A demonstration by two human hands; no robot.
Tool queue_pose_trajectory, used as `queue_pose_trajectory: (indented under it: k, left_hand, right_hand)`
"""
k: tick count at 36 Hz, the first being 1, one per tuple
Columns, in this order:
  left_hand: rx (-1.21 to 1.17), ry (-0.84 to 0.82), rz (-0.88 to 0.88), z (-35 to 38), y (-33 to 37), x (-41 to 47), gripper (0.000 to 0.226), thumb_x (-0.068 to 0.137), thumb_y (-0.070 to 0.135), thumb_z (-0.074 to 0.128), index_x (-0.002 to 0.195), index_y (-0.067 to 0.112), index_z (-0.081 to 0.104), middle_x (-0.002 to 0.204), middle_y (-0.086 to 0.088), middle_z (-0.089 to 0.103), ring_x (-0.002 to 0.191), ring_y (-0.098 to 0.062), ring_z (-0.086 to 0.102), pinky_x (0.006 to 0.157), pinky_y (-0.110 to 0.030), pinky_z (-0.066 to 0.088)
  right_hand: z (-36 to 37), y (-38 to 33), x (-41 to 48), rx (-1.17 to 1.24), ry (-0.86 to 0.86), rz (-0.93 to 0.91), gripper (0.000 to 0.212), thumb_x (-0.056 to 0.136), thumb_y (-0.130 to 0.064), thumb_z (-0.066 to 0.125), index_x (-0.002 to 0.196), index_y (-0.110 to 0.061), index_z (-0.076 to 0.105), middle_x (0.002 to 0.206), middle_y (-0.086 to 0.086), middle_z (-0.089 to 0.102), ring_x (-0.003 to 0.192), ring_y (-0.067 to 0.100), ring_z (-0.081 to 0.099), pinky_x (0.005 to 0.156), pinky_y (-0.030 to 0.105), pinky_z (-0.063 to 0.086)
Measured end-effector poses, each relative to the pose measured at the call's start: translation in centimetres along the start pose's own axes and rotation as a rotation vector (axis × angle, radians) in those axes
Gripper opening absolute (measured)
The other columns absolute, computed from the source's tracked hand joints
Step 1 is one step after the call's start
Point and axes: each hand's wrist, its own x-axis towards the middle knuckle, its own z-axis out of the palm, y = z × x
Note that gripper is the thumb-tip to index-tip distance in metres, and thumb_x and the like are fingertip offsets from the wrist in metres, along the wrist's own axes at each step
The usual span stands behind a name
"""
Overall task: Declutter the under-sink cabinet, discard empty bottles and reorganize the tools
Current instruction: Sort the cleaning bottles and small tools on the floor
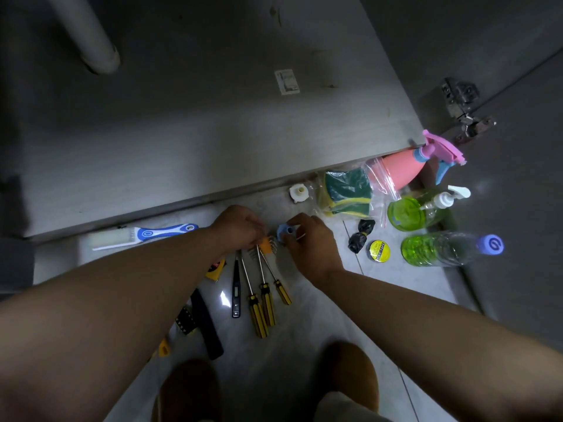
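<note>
We looked down on one broad grey cabinet floor (213, 132), matt and stained, with one pale round drain pipe (91, 35) rising at its back left. In front of it ran the glossy tiled floor (396, 284), where all the task's things lay.

At the right stood three plastic bottles. One was a pink spray bottle (402, 169) lying partly in a clear zip bag. Two were clear and held green liquid: a pump bottle (411, 211) and a blue-capped bottle (441, 248) on its side. Beside them sat one bag of green-and-yellow sponges (347, 193).

One blue-and-white scrub brush (143, 236) lay along the cabinet edge at the left.

Our left hand (237, 228) curled its fingers down and pinched an orange plastic holder (265, 244). Our right hand (310, 242) pinched a small blue plastic piece (285, 231) between thumb and fingers.

Below the hands, three screwdrivers (262, 312) with steel shafts and yellow-and-black handles lay side by side. One slim black tester pen (236, 287) lay to their left.

Smaller still were one crumpled black bag (362, 236), one yellow tape roll (379, 250) and one white ribbed fitting (299, 192).
</note>
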Motion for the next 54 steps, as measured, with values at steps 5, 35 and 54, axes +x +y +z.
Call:
queue_pose_trajectory:
  k: [5, 35, 54]
  left_hand:
    - [0.229, 0.058, 0.130, 0.0, -0.9, -0.3, 0.024, 0.091, 0.008, 0.070, 0.114, 0.008, 0.069, 0.117, -0.012, 0.070, 0.111, -0.026, 0.064, 0.089, -0.027, 0.050]
    - [0.783, -0.343, -0.054, 4.8, -2.6, -5.3, 0.037, 0.096, 0.032, 0.065, 0.078, 0.001, 0.074, 0.081, -0.011, 0.078, 0.075, -0.023, 0.076, 0.078, -0.033, 0.062]
    - [1.005, -0.299, 0.180, 4.7, 5.1, -5.9, 0.036, 0.096, 0.037, 0.061, 0.125, 0.014, 0.060, 0.127, -0.009, 0.061, 0.113, -0.028, 0.060, 0.087, -0.035, 0.050]
  right_hand:
    - [-1.0, 1.4, 0.6, -0.067, 0.048, 0.143, 0.025, 0.096, -0.023, 0.062, 0.120, -0.018, 0.065, 0.116, 0.012, 0.059, 0.102, 0.032, 0.061, 0.085, 0.033, 0.048]
    - [1.7, 2.7, -5.1, -0.384, -0.520, 0.034, 0.022, 0.092, -0.031, 0.062, 0.108, -0.017, 0.061, 0.105, 0.007, 0.064, 0.097, 0.026, 0.064, 0.084, 0.040, 0.056]
    - [-6.3, 1.7, -2.3, -0.461, -0.722, 0.083, 0.032, 0.098, -0.038, 0.056, 0.119, -0.014, 0.056, 0.118, 0.011, 0.063, 0.105, 0.028, 0.063, 0.085, 0.038, 0.054]
